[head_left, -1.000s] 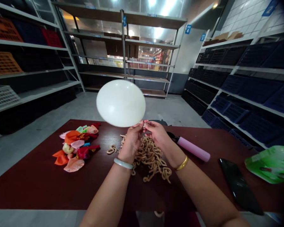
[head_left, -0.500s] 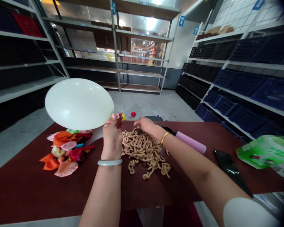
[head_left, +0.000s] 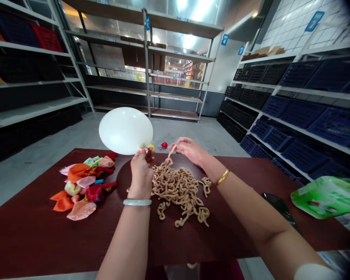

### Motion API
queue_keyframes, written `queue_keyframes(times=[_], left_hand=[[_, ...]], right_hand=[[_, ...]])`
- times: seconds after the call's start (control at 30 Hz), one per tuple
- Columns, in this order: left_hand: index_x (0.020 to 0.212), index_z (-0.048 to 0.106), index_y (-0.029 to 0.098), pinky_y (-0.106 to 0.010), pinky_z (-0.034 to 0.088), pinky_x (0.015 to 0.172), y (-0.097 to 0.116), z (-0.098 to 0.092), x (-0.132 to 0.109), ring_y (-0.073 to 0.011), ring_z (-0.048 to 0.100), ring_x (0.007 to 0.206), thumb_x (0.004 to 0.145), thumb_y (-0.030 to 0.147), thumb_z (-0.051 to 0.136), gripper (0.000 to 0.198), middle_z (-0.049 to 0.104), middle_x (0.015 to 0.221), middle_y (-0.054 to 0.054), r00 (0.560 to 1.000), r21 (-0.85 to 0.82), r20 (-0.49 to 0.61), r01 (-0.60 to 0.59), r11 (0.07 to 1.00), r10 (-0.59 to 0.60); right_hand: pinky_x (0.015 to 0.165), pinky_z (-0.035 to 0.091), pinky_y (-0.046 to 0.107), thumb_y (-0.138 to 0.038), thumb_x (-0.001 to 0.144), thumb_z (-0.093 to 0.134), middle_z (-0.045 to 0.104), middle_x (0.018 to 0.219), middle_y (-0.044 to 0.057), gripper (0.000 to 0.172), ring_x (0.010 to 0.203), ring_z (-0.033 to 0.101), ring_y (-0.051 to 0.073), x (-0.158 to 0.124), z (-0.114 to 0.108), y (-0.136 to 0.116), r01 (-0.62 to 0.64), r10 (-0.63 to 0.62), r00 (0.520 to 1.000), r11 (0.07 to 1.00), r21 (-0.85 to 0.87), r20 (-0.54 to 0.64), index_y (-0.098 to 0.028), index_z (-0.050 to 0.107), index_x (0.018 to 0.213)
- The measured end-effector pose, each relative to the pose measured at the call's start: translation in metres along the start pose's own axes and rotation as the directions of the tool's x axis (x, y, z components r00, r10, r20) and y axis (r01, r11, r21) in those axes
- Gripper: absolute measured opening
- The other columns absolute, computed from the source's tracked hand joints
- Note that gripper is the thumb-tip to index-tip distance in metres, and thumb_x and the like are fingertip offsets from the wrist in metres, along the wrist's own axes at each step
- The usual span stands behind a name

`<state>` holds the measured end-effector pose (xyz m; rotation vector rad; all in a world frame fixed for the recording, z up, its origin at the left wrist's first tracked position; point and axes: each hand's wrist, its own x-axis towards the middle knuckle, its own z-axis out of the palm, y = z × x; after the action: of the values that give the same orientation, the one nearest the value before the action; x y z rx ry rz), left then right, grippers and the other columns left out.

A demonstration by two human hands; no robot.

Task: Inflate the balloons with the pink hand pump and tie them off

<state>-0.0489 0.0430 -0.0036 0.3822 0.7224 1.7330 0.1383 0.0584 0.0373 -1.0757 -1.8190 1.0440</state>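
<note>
A pale, whitish balloon (head_left: 125,130) floats out to the left of my left hand (head_left: 142,165), whose fingers are closed on its neck. My right hand (head_left: 189,149) pinches one end of a thick tan cord (head_left: 177,186) and holds that strand up off the heap. Most of the cord lies in a tangled pile between my forearms, with loose curls at its near side. Left of my left wrist, a cluster of uninflated balloons (head_left: 86,182) in orange, pink, red and other colours lies on the dark red-brown table (head_left: 43,245).
A black phone (head_left: 280,208) lies to the right, partly behind my forearm, beside a green-and-white pouch (head_left: 323,196). On the floor beyond the table are small red (head_left: 164,145) and yellow objects. Shelves with dark blue crates (head_left: 297,105) line the right side.
The balloon looks smaller and sits further right. My right hand has risen, drawing up a strand of cord. The pink cylinder seen earlier is out of sight around my right forearm.
</note>
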Motion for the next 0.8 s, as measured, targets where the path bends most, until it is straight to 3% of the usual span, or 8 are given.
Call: queue_keyframes(times=[0.1, 0.17, 0.27, 0.37, 0.47, 0.53, 0.6, 0.8], left_hand=[[0.075, 0.053, 0.017, -0.019, 0.039, 0.046, 0.000, 0.001, -0.002, -0.0102, 0.060, 0.057, 0.078, 0.026, 0.069, 0.019, 0.064, 0.071, 0.000, 1.000, -0.019, 0.031, 0.004, 1.000, -0.004], [0.074, 0.052, 0.017, -0.017, 0.034, 0.042, -0.001, 0.002, -0.003, -0.0087, 0.054, 0.051, 0.076, 0.025, 0.070, 0.020, 0.059, 0.065, 0.002, 0.997, -0.025, 0.074, 0.011, 1.000, -0.010], [0.072, 0.051, 0.016, -0.016, 0.026, 0.037, -0.003, 0.003, -0.006, -0.0060, 0.044, 0.044, 0.073, 0.026, 0.073, 0.024, 0.052, 0.059, 0.004, 0.990, -0.013, 0.143, 0.017, 1.000, -0.015], [0.070, 0.052, 0.015, -0.015, 0.024, 0.036, -0.007, 0.005, -0.008, -0.0051, 0.041, 0.043, 0.072, 0.030, 0.074, 0.027, 0.049, 0.058, 0.004, 0.977, 0.028, 0.211, 0.022, 0.999, -0.028], [0.072, 0.055, 0.015, -0.018, 0.036, 0.043, -0.013, 0.008, -0.011, -0.0075, 0.049, 0.047, 0.069, 0.036, 0.076, 0.030, 0.055, 0.061, 0.002, 0.969, 0.148, 0.234, 0.044, 0.988, -0.078], [0.078, 0.059, 0.015, -0.023, 0.043, 0.050, -0.019, 0.009, -0.012, -0.0110, 0.054, 0.052, 0.068, 0.041, 0.075, 0.032, 0.060, 0.064, 0.000, 0.966, 0.260, 0.240, 0.028, 0.965, -0.093], [0.082, 0.062, 0.015, -0.026, 0.046, 0.055, -0.025, 0.009, -0.012, -0.0142, 0.058, 0.056, 0.070, 0.043, 0.072, 0.032, 0.062, 0.067, -0.002, 0.963, 0.370, 0.260, -0.028, 0.929, -0.075], [0.081, 0.065, 0.015, -0.028, 0.045, 0.064, -0.045, 0.001, -0.004, -0.0188, 0.059, 0.070, 0.078, 0.038, 0.058, 0.024, 0.065, 0.071, -0.004, 0.944, 0.586, 0.254, -0.324, 0.743, 0.211]], right_hand=[[0.085, 0.049, 0.038, -0.033, 0.083, 0.052, 0.065, 0.083, 0.003, 0.014, 0.084, 0.064, 0.018, -0.007, -0.009, -0.022, 0.052, -0.053, 0.998, 0.835, 0.548, -0.013, -0.022, 0.048, 0.076], [0.082, 0.049, 0.037, -0.033, 0.081, 0.058, 0.060, 0.075, -0.001, 0.015, 0.078, 0.062, 0.016, -0.009, -0.011, -0.035, 0.082, -0.081, 0.996, 0.746, 0.661, -0.032, -0.023, 0.050, 0.074], [0.076, 0.048, 0.033, -0.032, 0.081, 0.062, 0.059, 0.077, -0.002, 0.009, 0.075, 0.058, 0.014, -0.011, -0.011, -0.049, 0.128, -0.138, 0.990, 0.760, 0.637, -0.034, -0.023, 0.058, 0.083], [0.064, 0.044, 0.029, -0.030, 0.084, 0.059, 0.064, 0.085, 0.001, 0.013, 0.072, 0.055, 0.013, -0.012, -0.007, -0.054, 0.159, -0.202, 0.977, 0.907, 0.391, 0.071, -0.024, 0.063, 0.094], [0.061, 0.039, 0.028, -0.023, 0.086, 0.052, 0.067, 0.085, 0.002, 0.014, 0.066, 0.053, 0.012, -0.012, 0.002, -0.051, 0.213, -0.172, 0.950, 0.967, -0.140, 0.261, -0.022, 0.065, 0.091], [0.060, 0.036, 0.028, -0.018, 0.084, 0.051, 0.067, 0.080, 0.002, 0.015, 0.065, 0.053, 0.013, -0.012, 0.011, -0.047, 0.260, -0.121, 0.944, 0.844, -0.468, 0.307, -0.021, 0.063, 0.091], [0.058, 0.033, 0.028, -0.017, 0.084, 0.050, 0.066, 0.078, 0.003, 0.016, 0.065, 0.052, 0.014, -0.012, 0.020, -0.042, 0.276, -0.119, 0.955, 0.694, -0.665, 0.272, -0.020, 0.061, 0.095], [0.053, 0.029, 0.030, -0.017, 0.090, 0.041, 0.065, 0.077, 0.006, 0.026, 0.061, 0.051, 0.016, -0.017, 0.042, -0.035, 0.234, -0.191, 0.967, 0.392, -0.890, 0.170, -0.017, 0.055, 0.112]])
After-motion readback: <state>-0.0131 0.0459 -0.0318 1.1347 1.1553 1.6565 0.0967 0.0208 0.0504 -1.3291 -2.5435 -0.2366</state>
